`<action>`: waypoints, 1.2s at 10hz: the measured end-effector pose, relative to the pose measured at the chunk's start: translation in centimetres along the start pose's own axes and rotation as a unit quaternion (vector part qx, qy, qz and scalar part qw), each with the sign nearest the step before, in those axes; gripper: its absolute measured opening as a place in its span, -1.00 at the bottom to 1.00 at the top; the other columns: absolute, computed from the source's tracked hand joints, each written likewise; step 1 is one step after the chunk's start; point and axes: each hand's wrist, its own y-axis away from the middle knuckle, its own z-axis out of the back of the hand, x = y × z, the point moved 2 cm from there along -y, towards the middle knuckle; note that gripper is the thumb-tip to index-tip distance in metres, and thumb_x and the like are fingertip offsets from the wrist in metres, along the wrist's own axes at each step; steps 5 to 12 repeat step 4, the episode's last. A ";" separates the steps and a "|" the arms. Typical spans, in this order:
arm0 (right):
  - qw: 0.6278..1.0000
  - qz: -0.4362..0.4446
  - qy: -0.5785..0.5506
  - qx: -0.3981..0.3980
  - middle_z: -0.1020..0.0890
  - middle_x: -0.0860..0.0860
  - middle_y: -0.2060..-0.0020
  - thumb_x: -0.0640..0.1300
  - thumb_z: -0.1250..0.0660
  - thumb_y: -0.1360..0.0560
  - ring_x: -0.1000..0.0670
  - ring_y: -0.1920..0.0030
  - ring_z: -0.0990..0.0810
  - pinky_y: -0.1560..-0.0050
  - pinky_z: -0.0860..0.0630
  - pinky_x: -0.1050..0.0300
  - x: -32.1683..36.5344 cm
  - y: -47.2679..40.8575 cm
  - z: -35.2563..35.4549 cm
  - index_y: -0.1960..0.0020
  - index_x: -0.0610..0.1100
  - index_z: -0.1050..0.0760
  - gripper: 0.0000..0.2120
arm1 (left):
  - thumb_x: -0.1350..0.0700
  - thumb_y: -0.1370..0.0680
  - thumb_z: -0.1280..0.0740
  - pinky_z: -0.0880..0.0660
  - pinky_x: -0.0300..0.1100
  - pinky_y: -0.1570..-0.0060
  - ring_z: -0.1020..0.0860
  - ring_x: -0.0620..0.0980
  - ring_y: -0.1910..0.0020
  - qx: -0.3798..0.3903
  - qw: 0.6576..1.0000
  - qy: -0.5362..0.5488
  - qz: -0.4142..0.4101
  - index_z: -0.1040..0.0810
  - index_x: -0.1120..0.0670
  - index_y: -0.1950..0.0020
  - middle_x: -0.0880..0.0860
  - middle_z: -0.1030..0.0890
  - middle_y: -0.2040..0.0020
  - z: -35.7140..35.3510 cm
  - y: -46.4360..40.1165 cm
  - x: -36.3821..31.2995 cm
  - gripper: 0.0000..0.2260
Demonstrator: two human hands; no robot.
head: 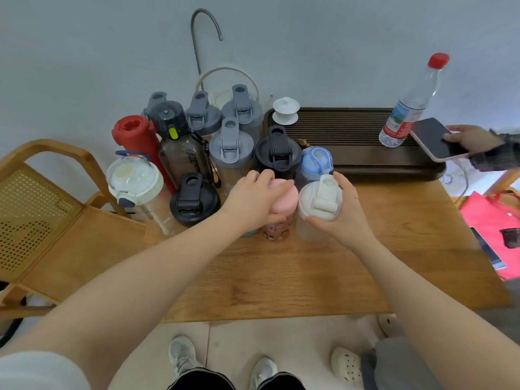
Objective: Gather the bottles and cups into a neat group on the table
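Gripping seen mid-frame: pink bottle lid clasped by left hand; white shaker clasped by right hand; both beside bottle cluster.

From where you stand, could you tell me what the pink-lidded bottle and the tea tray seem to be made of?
The pink-lidded bottle looks like plastic: a matte, opaque pink lid over a see-through printed body. The tea tray appears to be dark-stained wood or bamboo, with a slatted top and a smooth, slightly glossy rim, though moulded resin can't be ruled out.
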 end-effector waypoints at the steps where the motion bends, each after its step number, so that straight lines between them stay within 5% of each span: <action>1: 1.000 0.004 -0.008 0.005 -0.24 0.07 -0.35 -0.10 -0.59 -0.21 0.04 -0.37 -0.28 -0.37 -0.31 0.01 -0.2 -0.3 0.0 -0.47 0.00 -0.06 0.00 | -0.19 -0.45 -0.29 -0.35 0.04 -0.18 -0.34 0.18 -0.22 -0.002 1.000 -0.003 -0.006 -0.12 -0.07 -0.48 0.14 -0.33 -0.33 0.0 0.0 0.3 -0.33; 4: 0.982 0.035 0.177 -0.054 -0.24 -0.10 -0.46 0.19 -0.47 -0.24 -0.10 -0.46 -0.16 -0.43 -0.16 -0.05 0.8 0.5 -0.1 -0.50 -0.09 -0.04 0.00 | -0.13 -0.50 -0.25 -0.28 0.02 -0.29 -0.25 0.14 -0.38 0.009 0.998 0.026 -0.052 -0.13 0.02 -0.48 0.14 -0.22 -0.46 0.3 1.8 1.6 -0.39; 12: 0.982 0.035 0.177 -0.054 -0.24 -0.10 -0.46 0.19 -0.47 -0.24 -0.10 -0.46 -0.16 -0.43 -0.16 -0.05 0.8 0.5 -0.1 -0.50 -0.09 -0.04 0.00 | -0.13 -0.50 -0.25 -0.28 0.02 -0.29 -0.25 0.14 -0.38 0.009 0.998 0.026 -0.052 -0.13 0.02 -0.48 0.14 -0.22 -0.46 0.3 1.8 1.6 -0.39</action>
